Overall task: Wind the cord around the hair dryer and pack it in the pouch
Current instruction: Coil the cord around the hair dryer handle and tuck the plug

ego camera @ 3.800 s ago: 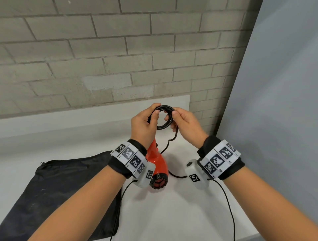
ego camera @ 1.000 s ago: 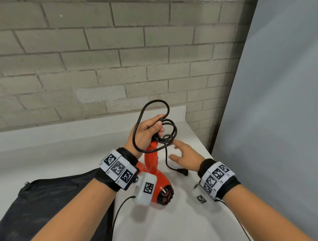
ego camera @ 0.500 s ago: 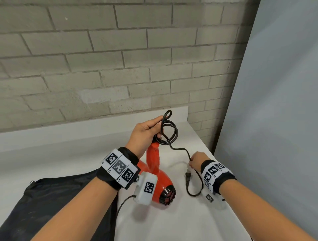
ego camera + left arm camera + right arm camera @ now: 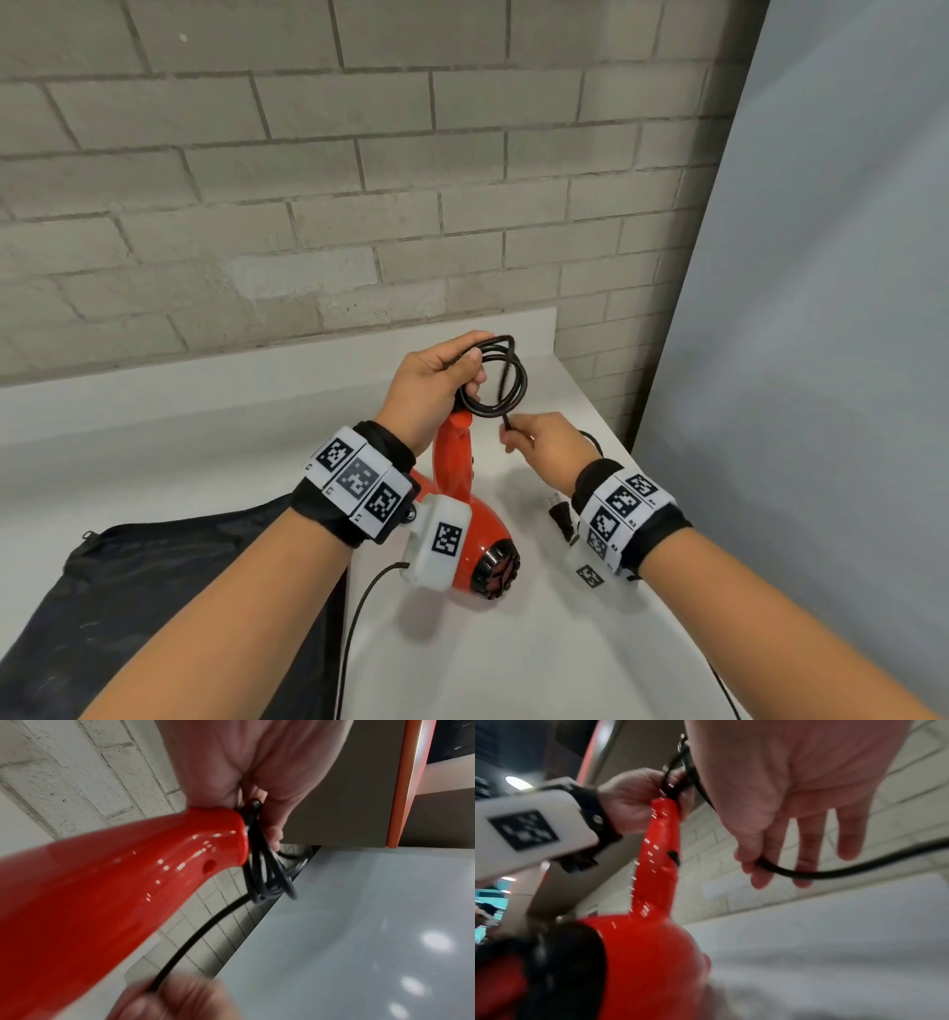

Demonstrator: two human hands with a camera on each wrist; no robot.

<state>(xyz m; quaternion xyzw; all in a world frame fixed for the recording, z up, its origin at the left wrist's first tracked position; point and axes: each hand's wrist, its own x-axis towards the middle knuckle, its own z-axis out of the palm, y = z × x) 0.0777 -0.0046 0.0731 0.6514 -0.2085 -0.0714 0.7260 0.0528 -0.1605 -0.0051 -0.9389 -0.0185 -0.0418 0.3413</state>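
Note:
The red hair dryer [image 4: 462,519] stands on the white counter [image 4: 215,462], handle up and its black rear grille toward me. My left hand [image 4: 436,380] grips several loops of the black cord [image 4: 500,383] at the top of the handle [image 4: 180,852]. Just to the right, my right hand [image 4: 539,444] pinches the loose cord [image 4: 777,869] between thumb and forefinger while its other fingers hang straight. The plug [image 4: 562,516] hangs or lies beside my right wrist. The black pouch [image 4: 169,606] lies flat at the lower left.
A grey brick wall [image 4: 308,180] rises behind the counter, and a grey panel [image 4: 821,308] closes off the right side. The counter's right edge runs close past my right forearm. A thin black cable [image 4: 359,616] trails from my left wrist camera.
My right hand lifted from the counter toward the handle and now pinches the cord just below the loops. The big loop in my left hand has tightened into a small coil.

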